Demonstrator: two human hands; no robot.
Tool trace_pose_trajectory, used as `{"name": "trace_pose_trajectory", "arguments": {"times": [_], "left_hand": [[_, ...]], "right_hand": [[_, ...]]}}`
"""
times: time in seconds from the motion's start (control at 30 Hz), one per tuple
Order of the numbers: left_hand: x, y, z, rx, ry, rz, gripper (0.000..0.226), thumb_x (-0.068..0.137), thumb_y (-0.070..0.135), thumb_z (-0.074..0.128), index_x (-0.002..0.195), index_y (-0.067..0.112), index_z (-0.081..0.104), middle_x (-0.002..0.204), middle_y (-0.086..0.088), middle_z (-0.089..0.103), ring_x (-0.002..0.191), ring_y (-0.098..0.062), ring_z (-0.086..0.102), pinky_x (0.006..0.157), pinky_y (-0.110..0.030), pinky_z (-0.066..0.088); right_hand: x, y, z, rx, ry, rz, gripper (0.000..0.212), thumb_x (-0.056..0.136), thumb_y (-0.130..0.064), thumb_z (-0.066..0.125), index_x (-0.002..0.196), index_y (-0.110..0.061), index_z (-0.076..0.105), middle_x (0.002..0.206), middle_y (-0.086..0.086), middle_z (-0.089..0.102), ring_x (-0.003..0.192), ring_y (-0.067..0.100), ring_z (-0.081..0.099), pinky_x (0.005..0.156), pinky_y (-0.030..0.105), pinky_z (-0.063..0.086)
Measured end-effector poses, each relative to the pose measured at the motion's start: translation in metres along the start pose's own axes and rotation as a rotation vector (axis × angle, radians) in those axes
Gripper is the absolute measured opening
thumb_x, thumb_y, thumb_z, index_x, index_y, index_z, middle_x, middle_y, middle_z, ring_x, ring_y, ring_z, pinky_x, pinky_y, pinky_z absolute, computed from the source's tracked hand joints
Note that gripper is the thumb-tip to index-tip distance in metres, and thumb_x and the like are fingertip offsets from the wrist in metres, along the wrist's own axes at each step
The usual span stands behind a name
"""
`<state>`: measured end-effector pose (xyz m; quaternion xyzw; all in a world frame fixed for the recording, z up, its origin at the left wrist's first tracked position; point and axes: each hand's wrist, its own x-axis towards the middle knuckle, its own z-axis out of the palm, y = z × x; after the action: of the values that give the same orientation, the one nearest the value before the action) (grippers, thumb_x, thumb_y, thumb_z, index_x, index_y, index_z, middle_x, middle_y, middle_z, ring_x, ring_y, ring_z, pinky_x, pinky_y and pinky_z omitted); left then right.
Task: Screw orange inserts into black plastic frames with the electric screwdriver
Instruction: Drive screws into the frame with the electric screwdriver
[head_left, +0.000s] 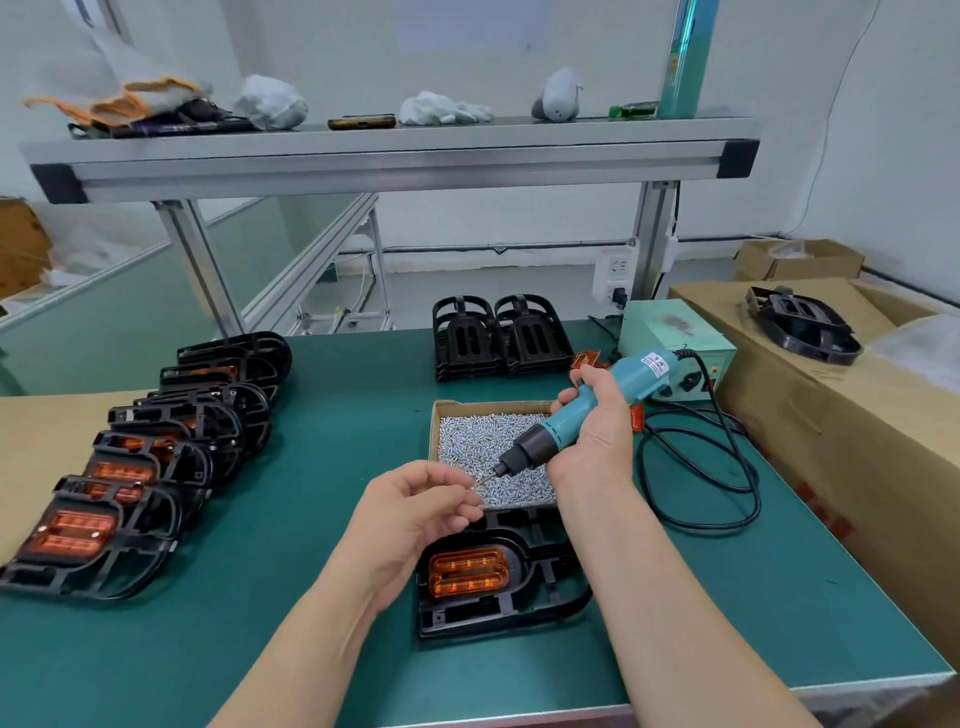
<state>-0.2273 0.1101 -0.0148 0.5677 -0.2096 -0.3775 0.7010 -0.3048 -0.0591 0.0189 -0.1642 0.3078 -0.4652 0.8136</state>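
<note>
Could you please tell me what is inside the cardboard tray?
Small silver screws fill the tray. The screwdriver, gripped by the right hand, hides its right side, and the left hand, pinching a screw, hides part of its near edge; the bottom is covered.

Up on the metal shelf (395, 156) there's a pile of work gloves (140, 98), a couple of white rags (270, 101) and a phone (362, 122). Pale green power box (675, 338) sits at the back right of the green table (260, 597), big cardboard box (831, 441) just beside it.
</note>
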Motion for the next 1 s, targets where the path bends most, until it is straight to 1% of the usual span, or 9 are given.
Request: {"name": "trace_pose_trajectory", "arguments": {"times": [0.1, 0.2, 0.33, 0.43, 0.6, 0.73, 0.87, 0.93, 1.0], "left_hand": [[-0.009, 0.000, -0.005, -0.038, -0.007, -0.036, 0.016, 0.085, -0.013, 0.060, 0.083, -0.003, 0.073, 0.077, -0.019, 0.069, 0.063, -0.017, 0.067, 0.059, -0.019, 0.056], [-0.016, -0.002, -0.007, 0.027, -0.006, -0.042, 0.019, 0.084, -0.013, 0.061, 0.080, -0.001, 0.076, 0.080, -0.018, 0.069, 0.064, -0.015, 0.063, 0.061, -0.019, 0.055], [-0.023, -0.004, -0.006, 0.027, -0.009, -0.050, 0.015, 0.084, -0.014, 0.061, 0.089, -0.003, 0.070, 0.080, -0.017, 0.067, 0.063, -0.015, 0.061, 0.060, -0.020, 0.052], [-0.026, -0.005, -0.005, 0.081, -0.007, -0.031, 0.015, 0.083, -0.014, 0.064, 0.091, -0.002, 0.067, 0.077, -0.015, 0.066, 0.061, -0.015, 0.060, 0.058, -0.020, 0.051], [-0.029, -0.005, -0.007, 0.213, -0.003, 0.027, 0.016, 0.084, -0.012, 0.065, 0.089, 0.002, 0.068, 0.073, -0.009, 0.066, 0.060, -0.013, 0.060, 0.056, -0.020, 0.048], [-0.030, -0.003, -0.009, 0.266, -0.012, 0.056, 0.018, 0.084, -0.011, 0.064, 0.087, 0.006, 0.070, 0.074, -0.010, 0.066, 0.060, -0.013, 0.057, 0.057, -0.020, 0.046], [-0.030, 0.001, -0.008, 0.342, -0.014, 0.086, 0.019, 0.083, -0.013, 0.063, 0.086, 0.005, 0.069, 0.071, -0.009, 0.065, 0.057, -0.010, 0.055, 0.054, -0.018, 0.045], [-0.032, 0.000, -0.006, 0.386, -0.003, 0.099, 0.019, 0.082, -0.014, 0.063, 0.085, 0.005, 0.069, 0.067, -0.004, 0.064, 0.055, -0.008, 0.053, 0.053, -0.016, 0.044], [-0.033, -0.002, -0.004, 0.447, 0.012, 0.113, 0.020, 0.080, -0.013, 0.065, 0.082, 0.006, 0.068, 0.063, 0.002, 0.062, 0.054, -0.008, 0.053, 0.054, -0.016, 0.045]], "right_hand": [[-0.004, 0.003, 0.001, 0.023, -0.009, -0.012, 0.014, 0.087, -0.014, 0.073, 0.081, -0.016, 0.060, 0.051, -0.008, 0.061, 0.039, 0.002, 0.053, 0.042, 0.015, 0.046], [-0.010, 0.006, 0.000, 0.019, -0.006, -0.021, 0.016, 0.087, -0.020, 0.076, 0.080, -0.018, 0.062, 0.054, -0.010, 0.062, 0.042, 0.002, 0.054, 0.044, 0.016, 0.048], [-0.017, 0.010, -0.001, 0.007, 0.009, -0.023, 0.017, 0.084, -0.019, 0.079, 0.087, -0.016, 0.063, 0.057, -0.009, 0.064, 0.046, 0.003, 0.056, 0.048, 0.019, 0.050], [-0.022, 0.013, -0.003, -0.027, 0.011, -0.030, 0.017, 0.083, -0.018, 0.079, 0.089, -0.017, 0.063, 0.057, -0.010, 0.063, 0.049, 0.003, 0.056, 0.052, 0.021, 0.050], [-0.028, 0.016, -0.004, -0.075, 0.004, -0.029, 0.016, 0.084, -0.019, 0.078, 0.087, -0.017, 0.062, 0.051, -0.009, 0.061, 0.043, 0.002, 0.054, 0.049, 0.020, 0.048], [-0.029, 0.015, -0.005, -0.079, 0.005, -0.050, 0.017, 0.084, -0.019, 0.078, 0.086, -0.016, 0.062, 0.053, -0.007, 0.060, 0.045, 0.003, 0.055, 0.050, 0.020, 0.049], [-0.031, 0.016, -0.005, -0.117, 0.006, -0.053, 0.022, 0.082, -0.022, 0.079, 0.094, -0.014, 0.063, 0.066, -0.002, 0.059, 0.049, 0.007, 0.054, 0.057, 0.024, 0.047], [-0.032, 0.017, -0.005, -0.130, 0.004, -0.061, 0.025, 0.082, -0.023, 0.079, 0.098, -0.013, 0.062, 0.063, -0.003, 0.059, 0.048, 0.007, 0.054, 0.056, 0.024, 0.047], [-0.033, 0.019, -0.007, -0.143, 0.001, -0.065, 0.028, 0.082, -0.023, 0.079, 0.103, -0.013, 0.063, 0.059, -0.007, 0.060, 0.047, 0.005, 0.055, 0.052, 0.021, 0.047]]}}
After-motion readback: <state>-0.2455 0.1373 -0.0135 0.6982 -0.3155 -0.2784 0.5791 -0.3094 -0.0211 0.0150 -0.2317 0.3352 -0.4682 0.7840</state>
